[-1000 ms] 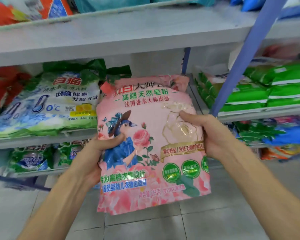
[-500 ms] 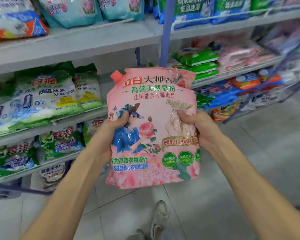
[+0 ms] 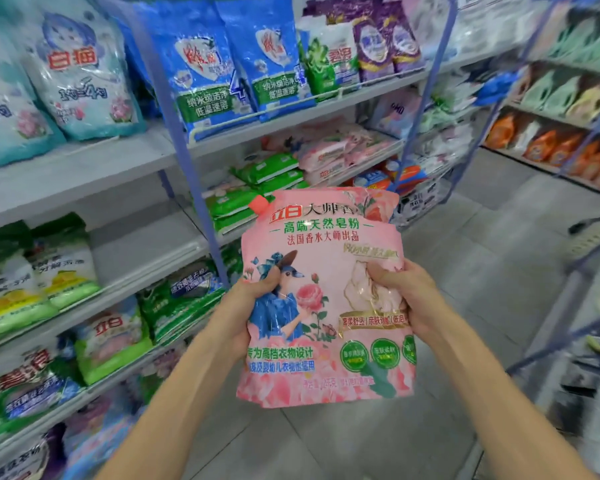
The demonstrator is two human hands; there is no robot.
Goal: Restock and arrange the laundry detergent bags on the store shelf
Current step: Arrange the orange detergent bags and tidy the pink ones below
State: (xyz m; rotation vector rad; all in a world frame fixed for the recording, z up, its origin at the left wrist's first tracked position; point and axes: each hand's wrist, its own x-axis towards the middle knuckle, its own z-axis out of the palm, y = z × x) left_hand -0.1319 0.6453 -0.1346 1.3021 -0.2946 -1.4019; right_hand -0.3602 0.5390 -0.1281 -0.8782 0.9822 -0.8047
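Both forearms reach forward from the lower edge of the view and come together at a pink detergent bag (image 3: pixel 326 299), which is held upright in the air above the grey floor (image 3: pixel 465 254), not touching any shelf. The left hand (image 3: pixel 243 313) grips the left edge of the bag, with the thumb curled over the printed front and the other fingers hidden behind. The right hand (image 3: pixel 413 299) grips the right edge in the same manner; its thumb presses into the front and the plastic is wrinkled there. The bag has a small red cap (image 3: pixel 258 204) at its upper left corner.

To the left of the hands stands the store shelf (image 3: pixel 84 168) with green and white bags. Beyond the hands, farther along the shelf, lie green packs (image 3: pixel 267 168) and more pink bags (image 3: pixel 340 150). Above them stand blue bags (image 3: pixel 236 60).
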